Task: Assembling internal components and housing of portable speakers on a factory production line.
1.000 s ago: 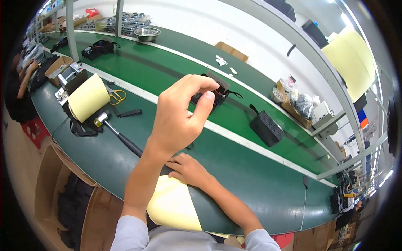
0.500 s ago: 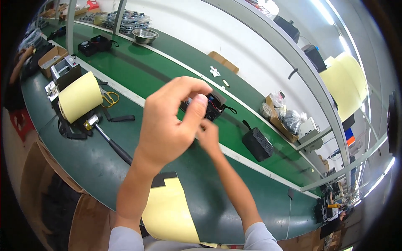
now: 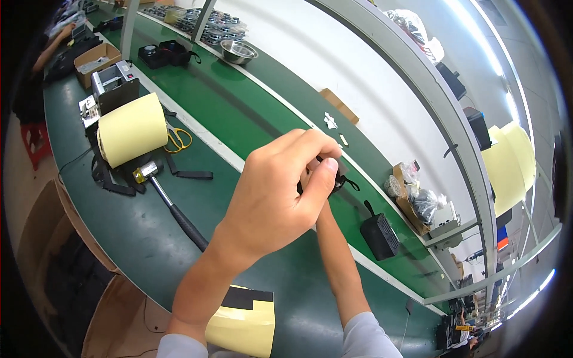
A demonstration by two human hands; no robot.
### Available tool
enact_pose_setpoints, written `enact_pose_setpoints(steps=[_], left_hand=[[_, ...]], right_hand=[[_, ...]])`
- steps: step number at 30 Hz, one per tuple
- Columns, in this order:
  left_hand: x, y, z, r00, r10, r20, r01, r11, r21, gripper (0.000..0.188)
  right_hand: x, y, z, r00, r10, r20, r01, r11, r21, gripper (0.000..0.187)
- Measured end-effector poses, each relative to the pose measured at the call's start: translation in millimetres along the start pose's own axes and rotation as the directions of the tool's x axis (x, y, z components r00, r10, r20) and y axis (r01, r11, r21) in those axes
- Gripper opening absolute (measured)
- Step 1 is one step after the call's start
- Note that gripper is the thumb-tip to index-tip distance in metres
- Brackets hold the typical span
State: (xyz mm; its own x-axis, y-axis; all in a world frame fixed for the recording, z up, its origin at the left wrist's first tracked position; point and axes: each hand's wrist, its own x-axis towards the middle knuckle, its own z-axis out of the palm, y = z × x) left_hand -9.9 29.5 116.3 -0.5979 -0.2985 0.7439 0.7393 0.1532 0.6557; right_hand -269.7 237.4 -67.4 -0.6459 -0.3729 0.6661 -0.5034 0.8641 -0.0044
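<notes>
My left hand [image 3: 286, 179] is raised in the middle, its fingers curled and its thumb near the forefinger. What it holds, if anything, cannot be made out. A small dark grey flat piece [image 3: 342, 161] shows just past its fingertips. Behind it, my right hand [image 3: 323, 210] is mostly hidden; its wrist and forearm rise from below, and its fingers cannot be seen. Beyond both hands a black speaker housing [image 3: 338, 184] with a wrist strap is partly covered. To the right, another black speaker [image 3: 380, 237] with a loop strap lies on the green belt.
On the left of the bench are a yellow paper roll [image 3: 132, 130], yellow-handled scissors [image 3: 178, 139], a hammer [image 3: 173, 206] and black straps [image 3: 194, 175]. A yellow sheet with black pads [image 3: 248, 322] lies near me. A metal bowl [image 3: 239, 52] and shelf frame [image 3: 412, 65] stand beyond.
The view has shifted, so the bench things sit farther right. My left hand now covers most of my right hand and more of the speaker housing behind them.
</notes>
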Motion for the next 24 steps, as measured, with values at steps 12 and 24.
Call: enact_pose_setpoints(steps=[12, 24], left_hand=[[-2.9, 0.5, 10.8, 0.999, -0.028, 0.019, 0.027, 0.999, 0.03, 0.011], [-1.7, 10.5, 18.6, 0.996, -0.029, 0.082, 0.027, 0.999, 0.034, 0.009]], right_hand=[[-15.6, -12.0, -59.7, 0.934, 0.064, 0.351, -0.179, 0.935, 0.306, 0.026], [30.6, 118.8, 10.1, 0.85, 0.118, 0.513, -0.12, 0.992, -0.029, 0.029]])
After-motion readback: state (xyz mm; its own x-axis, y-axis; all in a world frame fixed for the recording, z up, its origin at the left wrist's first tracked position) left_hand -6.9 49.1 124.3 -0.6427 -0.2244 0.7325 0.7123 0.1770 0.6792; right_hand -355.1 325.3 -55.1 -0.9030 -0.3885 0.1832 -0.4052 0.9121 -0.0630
